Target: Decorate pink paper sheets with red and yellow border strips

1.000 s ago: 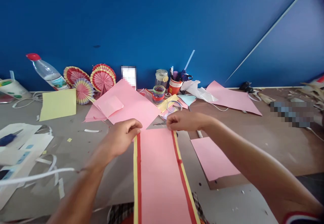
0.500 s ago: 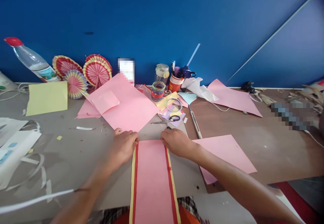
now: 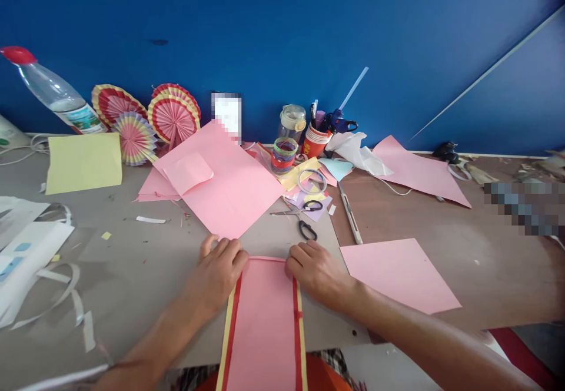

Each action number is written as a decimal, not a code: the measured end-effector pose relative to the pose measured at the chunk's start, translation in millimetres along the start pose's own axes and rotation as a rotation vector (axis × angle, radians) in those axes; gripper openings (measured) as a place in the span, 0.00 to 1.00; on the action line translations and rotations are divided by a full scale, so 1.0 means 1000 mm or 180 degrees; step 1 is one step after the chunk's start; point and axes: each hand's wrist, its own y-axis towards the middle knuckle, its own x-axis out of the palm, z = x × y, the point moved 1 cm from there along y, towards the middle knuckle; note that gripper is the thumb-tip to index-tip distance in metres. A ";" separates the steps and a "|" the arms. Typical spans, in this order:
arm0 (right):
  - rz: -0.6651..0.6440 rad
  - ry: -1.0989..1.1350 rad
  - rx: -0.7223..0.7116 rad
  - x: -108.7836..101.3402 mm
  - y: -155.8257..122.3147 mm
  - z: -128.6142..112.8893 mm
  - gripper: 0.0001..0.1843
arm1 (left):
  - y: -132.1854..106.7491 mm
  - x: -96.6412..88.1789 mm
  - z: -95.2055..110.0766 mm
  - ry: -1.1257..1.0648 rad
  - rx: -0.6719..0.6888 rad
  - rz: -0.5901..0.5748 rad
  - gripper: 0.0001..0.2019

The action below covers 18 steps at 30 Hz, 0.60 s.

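A long pink paper strip [image 3: 263, 326] with red and yellow borders lies before me, its near end hanging past the table edge. My left hand [image 3: 220, 270] is closed on its far left corner, fingers curled. At the far right corner my right hand [image 3: 315, 270] grips the same strip. Between the hands the far edge shows a narrow turned-up fold. Just beyond my right hand lie scissors [image 3: 308, 230] with black handles. A large pink sheet [image 3: 238, 185] rests past my left hand, and another pink sheet [image 3: 401, 273] lies right of my right hand.
Folded paper fans [image 3: 174, 114] lean against the blue wall, beside a plastic bottle [image 3: 66, 99] and a yellow sheet [image 3: 83, 163]. A jar [image 3: 291, 121], a red paper cup [image 3: 315, 143] and a utility knife [image 3: 350, 214] are on the right. White paper scraps [image 3: 70, 285] litter the left.
Both hands have come slightly nearer with the strip's far end, where a narrow fold now shows. The black scissor handle beyond my right hand is uncovered. The view has shifted a little.
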 end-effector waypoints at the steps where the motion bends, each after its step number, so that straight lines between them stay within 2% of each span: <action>1: 0.0061 -0.0014 -0.0057 0.001 -0.002 -0.002 0.11 | -0.002 0.001 0.001 0.0023 0.0044 0.0045 0.16; 7: 0.0091 0.0051 -0.0122 0.002 -0.015 -0.006 0.10 | -0.014 0.003 0.004 0.0238 0.0167 0.0199 0.17; 14: 0.0287 0.0369 0.0113 -0.004 -0.023 -0.009 0.15 | -0.028 -0.001 0.007 0.0026 0.0121 -0.0055 0.22; 18: 0.0118 0.0432 0.0246 -0.007 -0.021 -0.010 0.16 | -0.025 -0.003 0.009 -0.0002 0.0051 -0.0115 0.19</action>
